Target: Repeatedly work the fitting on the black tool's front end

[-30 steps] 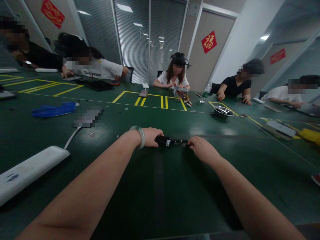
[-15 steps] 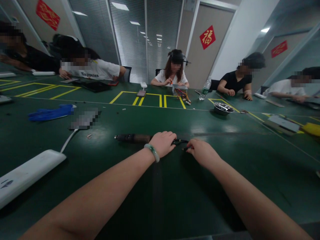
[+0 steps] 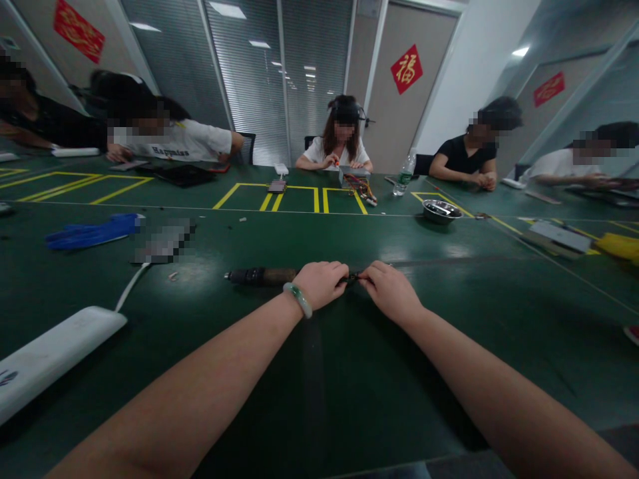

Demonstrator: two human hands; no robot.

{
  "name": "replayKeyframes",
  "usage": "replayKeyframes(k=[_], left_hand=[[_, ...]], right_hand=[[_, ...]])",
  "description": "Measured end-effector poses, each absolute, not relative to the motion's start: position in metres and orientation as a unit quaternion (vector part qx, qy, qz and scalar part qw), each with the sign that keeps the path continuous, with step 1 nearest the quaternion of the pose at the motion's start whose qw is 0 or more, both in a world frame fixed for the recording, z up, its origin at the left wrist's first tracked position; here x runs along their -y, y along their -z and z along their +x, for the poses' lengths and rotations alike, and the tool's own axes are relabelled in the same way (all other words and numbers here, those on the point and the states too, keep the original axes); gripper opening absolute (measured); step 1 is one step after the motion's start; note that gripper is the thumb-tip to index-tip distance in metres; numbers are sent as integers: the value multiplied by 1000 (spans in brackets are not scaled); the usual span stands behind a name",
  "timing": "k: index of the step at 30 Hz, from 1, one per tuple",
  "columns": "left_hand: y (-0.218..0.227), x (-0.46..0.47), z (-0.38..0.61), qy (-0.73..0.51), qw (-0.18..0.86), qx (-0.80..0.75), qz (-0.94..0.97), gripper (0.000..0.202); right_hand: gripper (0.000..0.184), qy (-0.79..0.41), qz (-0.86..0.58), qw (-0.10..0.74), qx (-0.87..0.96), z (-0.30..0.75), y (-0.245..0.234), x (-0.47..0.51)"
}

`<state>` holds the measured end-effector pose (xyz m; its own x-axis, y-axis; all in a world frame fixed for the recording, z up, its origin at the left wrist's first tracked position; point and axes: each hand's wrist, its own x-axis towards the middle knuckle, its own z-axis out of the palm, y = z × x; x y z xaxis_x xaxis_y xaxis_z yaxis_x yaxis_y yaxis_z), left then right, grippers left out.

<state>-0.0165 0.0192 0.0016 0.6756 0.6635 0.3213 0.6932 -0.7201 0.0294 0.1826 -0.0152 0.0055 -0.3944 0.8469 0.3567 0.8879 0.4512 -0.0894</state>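
Observation:
A dark electric screwdriver [image 3: 264, 276] with a brownish grip lies on the green table, its metal tip pointing left. My left hand [image 3: 322, 283], with a pale green bangle at the wrist, is closed over its rear end and covers that part. Close by on the right, my right hand [image 3: 387, 286] pinches the dark cable [image 3: 354, 275] just behind the tool. The fingertips of both hands nearly meet there. Most of the cable is hidden by my fingers.
Left of me are a white power bank [image 3: 60, 356], a pixelated device [image 3: 162, 243] joined by a white cord, and a blue glove [image 3: 92, 231]. Across the table [image 3: 249, 399] stand a metal bowl [image 3: 442, 211] and a water bottle [image 3: 404, 174]. Several people sit along the far side.
My right hand has moved left, bringing the cable end up against the rear of the screwdriver. My left hand keeps its hold. The whole view has shifted slightly.

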Motion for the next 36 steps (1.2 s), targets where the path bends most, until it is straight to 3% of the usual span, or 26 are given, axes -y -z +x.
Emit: replayKeyframes(k=[36], left_hand=[[-2, -22, -16, 166, -4, 369, -915, 13]], right_hand=[[5, -12, -487, 250, 837, 184, 12, 2]])
